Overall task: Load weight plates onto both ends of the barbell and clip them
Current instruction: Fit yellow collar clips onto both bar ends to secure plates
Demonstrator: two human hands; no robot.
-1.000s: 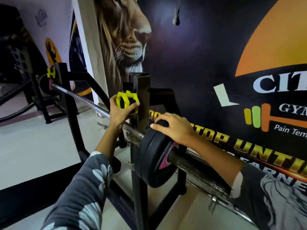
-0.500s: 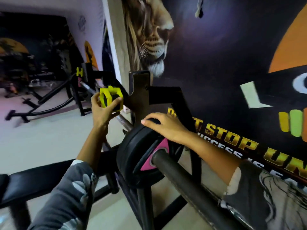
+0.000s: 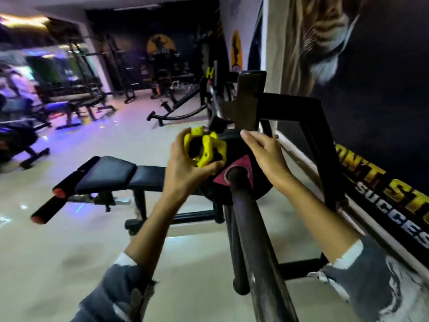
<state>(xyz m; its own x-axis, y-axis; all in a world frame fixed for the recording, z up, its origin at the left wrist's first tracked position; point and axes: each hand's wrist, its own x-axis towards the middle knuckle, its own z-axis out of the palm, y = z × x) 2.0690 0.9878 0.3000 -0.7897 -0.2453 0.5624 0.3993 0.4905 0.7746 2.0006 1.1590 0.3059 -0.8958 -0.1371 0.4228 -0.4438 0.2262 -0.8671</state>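
A black weight plate (image 3: pixel 260 184) with a pink triangle at its hub sits on the near sleeve of the barbell (image 3: pixel 255 240), which runs toward me from the rack. My right hand (image 3: pixel 267 156) lies flat on the plate's upper right rim. My left hand (image 3: pixel 185 168) holds a yellow collar clip (image 3: pixel 204 149) just left of the plate and off the sleeve. At the bar's far end a second yellow clip (image 3: pixel 210 73) shows, small and blurred.
The black rack upright (image 3: pixel 250 101) stands right behind the plate. A black padded bench (image 3: pixel 111 173) lies to the left under the bar. The painted wall (image 3: pixel 371 112) runs close on the right. Other gym machines (image 3: pixel 69 98) fill the far room across pale floor.
My view has swung left, along the bar. My left hand has brought the yellow clip down and toward the plate's face. My right hand stays on the plate's rim.
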